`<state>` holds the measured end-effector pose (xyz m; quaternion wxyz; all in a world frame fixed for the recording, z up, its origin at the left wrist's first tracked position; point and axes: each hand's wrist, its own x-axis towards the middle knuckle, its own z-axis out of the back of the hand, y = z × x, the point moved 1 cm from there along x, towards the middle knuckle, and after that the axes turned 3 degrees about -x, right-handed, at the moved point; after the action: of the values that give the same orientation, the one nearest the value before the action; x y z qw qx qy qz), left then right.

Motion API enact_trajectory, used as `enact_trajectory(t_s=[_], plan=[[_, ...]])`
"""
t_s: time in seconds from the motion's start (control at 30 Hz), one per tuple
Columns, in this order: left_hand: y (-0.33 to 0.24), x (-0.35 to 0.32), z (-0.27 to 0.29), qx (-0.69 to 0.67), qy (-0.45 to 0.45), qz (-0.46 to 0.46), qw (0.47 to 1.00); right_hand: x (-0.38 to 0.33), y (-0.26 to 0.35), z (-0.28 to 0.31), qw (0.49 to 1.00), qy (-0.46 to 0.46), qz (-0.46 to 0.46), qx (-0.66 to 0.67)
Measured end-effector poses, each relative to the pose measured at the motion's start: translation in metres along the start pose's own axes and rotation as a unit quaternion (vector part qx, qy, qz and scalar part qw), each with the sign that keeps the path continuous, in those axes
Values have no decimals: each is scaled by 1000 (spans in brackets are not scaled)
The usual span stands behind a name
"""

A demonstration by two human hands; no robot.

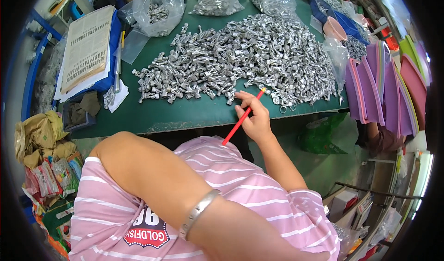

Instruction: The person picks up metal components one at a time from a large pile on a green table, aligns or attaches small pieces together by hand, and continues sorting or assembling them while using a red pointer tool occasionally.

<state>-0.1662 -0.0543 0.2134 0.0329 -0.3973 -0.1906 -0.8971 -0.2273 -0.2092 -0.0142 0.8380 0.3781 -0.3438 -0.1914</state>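
Observation:
My right hand (253, 119) is closed around a slim red stick (238, 124) with a yellowish tip, at the front edge of the green table (185, 117). The stick slants up to the near edge of a broad heap of small silver metal loop fittings (259, 52). Its tip is by the nearest pieces; whether it touches them I cannot tell. A bent left arm with a silver bracelet (199, 212) crosses in front of my striped shirt. My left hand (273, 240) is beyond that bracelet, close and blurred at the lower edge, its fingers hidden.
Clear bags of metal pieces (158, 11) line the table's back. Papers on a blue holder (88, 48) lie left, beside a small bin of grey cloth (81, 110). Pink bowls (334, 28) and purple trays (365, 92) stand right. A green bag (323, 133) sits below the table.

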Motion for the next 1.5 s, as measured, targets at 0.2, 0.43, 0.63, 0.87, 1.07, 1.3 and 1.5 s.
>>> enact_trajectory(t_s=[0.2, 0.43, 0.63, 0.87, 1.07, 1.3, 1.5], plan=[[-29, -28, 17, 4, -52, -33, 998, 20, -4, 1, 991, -82, 35, -104], [-38, -79, 29, 89, -149, 357, 918, 43, -2, -15, 997, -77, -3, -18], [66, -151, 25, -32, 18, 699, 714, 76, 1, 7, 954, -130, -130, 238], [22, -233, -64, 188, 157, 635, 732, 52, -12, 6, 948, -119, -157, 250], [10, -237, -45, 132, 148, 611, 767, 64, -2, -6, 999, -40, 6, -15], [-18, -231, -44, 165, 141, 603, 767, 61, -7, -28, 993, 32, 86, -69], [-47, -229, -41, 172, 90, 652, 733, 76, -4, -8, 992, -79, 27, -95]])
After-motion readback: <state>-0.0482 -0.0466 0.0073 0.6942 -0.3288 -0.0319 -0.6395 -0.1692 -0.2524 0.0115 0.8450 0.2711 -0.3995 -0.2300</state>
